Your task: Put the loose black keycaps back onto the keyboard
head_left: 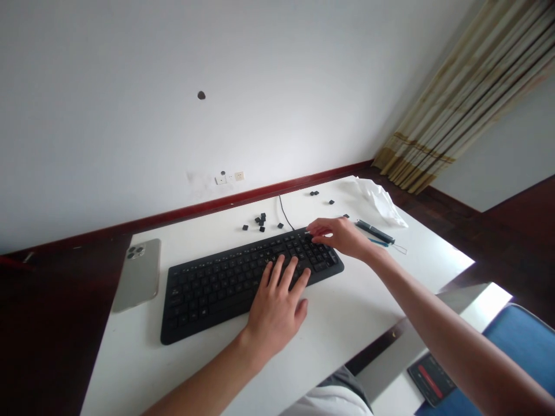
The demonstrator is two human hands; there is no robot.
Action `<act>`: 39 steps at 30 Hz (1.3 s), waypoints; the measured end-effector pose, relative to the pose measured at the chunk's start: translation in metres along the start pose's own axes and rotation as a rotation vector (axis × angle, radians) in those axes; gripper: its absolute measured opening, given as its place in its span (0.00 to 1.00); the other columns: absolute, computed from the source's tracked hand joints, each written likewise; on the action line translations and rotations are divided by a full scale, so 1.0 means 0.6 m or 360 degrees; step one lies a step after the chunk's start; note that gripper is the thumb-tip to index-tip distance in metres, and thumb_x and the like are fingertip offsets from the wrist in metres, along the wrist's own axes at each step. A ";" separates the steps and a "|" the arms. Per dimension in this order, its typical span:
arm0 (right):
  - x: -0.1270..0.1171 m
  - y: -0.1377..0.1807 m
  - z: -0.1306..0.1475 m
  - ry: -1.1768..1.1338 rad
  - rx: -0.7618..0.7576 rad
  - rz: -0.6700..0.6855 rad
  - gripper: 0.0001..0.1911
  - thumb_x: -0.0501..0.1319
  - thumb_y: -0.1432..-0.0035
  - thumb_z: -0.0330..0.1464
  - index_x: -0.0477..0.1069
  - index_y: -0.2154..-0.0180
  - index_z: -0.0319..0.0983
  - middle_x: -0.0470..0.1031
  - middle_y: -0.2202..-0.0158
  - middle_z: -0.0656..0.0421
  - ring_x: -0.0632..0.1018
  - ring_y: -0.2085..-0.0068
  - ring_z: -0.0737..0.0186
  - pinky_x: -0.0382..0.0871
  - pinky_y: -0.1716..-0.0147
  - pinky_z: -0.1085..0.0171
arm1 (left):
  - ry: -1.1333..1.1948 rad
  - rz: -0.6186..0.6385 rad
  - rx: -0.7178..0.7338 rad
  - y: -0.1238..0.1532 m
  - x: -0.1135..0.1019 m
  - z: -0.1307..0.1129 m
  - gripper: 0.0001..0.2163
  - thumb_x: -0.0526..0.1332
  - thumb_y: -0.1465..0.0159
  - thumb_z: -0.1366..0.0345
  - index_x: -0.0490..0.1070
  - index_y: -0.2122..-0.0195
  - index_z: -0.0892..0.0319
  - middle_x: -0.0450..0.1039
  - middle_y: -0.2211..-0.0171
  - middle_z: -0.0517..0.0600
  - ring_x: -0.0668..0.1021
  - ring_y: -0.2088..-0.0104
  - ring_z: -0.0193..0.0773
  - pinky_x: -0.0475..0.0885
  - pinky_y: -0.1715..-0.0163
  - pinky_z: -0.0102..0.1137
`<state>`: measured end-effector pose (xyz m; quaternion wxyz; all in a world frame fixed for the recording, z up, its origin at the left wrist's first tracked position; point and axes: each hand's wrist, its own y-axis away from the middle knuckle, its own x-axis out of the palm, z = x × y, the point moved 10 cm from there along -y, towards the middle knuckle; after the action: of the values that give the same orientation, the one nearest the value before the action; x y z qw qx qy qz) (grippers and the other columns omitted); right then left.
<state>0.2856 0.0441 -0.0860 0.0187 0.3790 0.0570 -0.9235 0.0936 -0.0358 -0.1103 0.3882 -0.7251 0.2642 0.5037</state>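
Note:
A black keyboard [217,283] lies across the white table [347,312]. My left hand [277,303] rests flat on its right half, fingers spread over the keys. My right hand [340,236] hovers at the keyboard's far right corner, thumb and fingers pinched at the top edge near a key; I cannot tell whether it holds anything. Several loose black keycaps [259,221] lie behind the keyboard, and a few more keycaps [314,193] sit farther back.
A phone [139,274] lies face down at the table's left edge. Pens and a wire tool [376,233] lie right of the keyboard, crumpled white plastic [381,202] behind them. A blue chair [515,341] and a second phone [431,379] sit lower right. The keyboard cable [284,214] runs toward the wall.

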 end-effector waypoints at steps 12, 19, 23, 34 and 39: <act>0.020 -0.017 0.039 0.0445 -0.0286 0.0222 0.08 0.63 0.35 0.31 0.82 0.64 0.44 0.85 0.60 0.59 0.84 0.61 0.59 0.76 0.58 0.61 | 0.0017 -0.0003 0.0002 0.002 0.003 0.001 0.27 0.58 0.27 0.57 0.60 0.28 0.49 0.56 0.26 0.54 0.59 0.27 0.57 0.59 0.30 0.56; 0.033 -0.012 0.066 0.0618 -0.0340 0.0327 0.13 0.58 0.32 0.27 0.80 0.64 0.42 0.83 0.62 0.57 0.82 0.64 0.60 0.74 0.63 0.62 | 0.0032 0.0017 -0.0008 0.003 0.003 0.002 0.27 0.57 0.27 0.57 0.59 0.27 0.50 0.54 0.25 0.53 0.58 0.26 0.57 0.58 0.29 0.55; 0.039 -0.002 0.075 0.0675 -0.0410 0.0307 0.14 0.55 0.30 0.30 0.80 0.63 0.41 0.81 0.63 0.55 0.80 0.66 0.59 0.73 0.65 0.60 | 0.0030 0.0023 -0.0023 0.005 0.003 0.002 0.27 0.57 0.26 0.57 0.59 0.27 0.50 0.53 0.25 0.53 0.57 0.26 0.57 0.58 0.29 0.55; 0.040 0.052 0.060 0.0700 -0.0620 -0.0162 0.13 0.58 0.31 0.31 0.79 0.50 0.44 0.83 0.50 0.53 0.82 0.50 0.48 0.68 0.39 0.41 | 0.0012 0.0034 -0.0054 0.005 0.010 -0.001 0.27 0.55 0.26 0.54 0.59 0.27 0.50 0.53 0.25 0.53 0.57 0.26 0.57 0.59 0.30 0.55; 0.046 0.060 0.051 0.0730 -0.0597 -0.0290 0.15 0.58 0.32 0.30 0.78 0.48 0.46 0.83 0.49 0.54 0.82 0.50 0.48 0.66 0.38 0.40 | -0.0014 0.0024 -0.0063 0.007 0.009 -0.002 0.27 0.55 0.26 0.54 0.59 0.27 0.50 0.53 0.25 0.53 0.58 0.26 0.56 0.60 0.30 0.54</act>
<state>0.2475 0.0048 -0.0871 -0.0078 0.5606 0.2628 -0.7852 0.0930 -0.0389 -0.1164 0.3712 -0.7285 0.2580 0.5148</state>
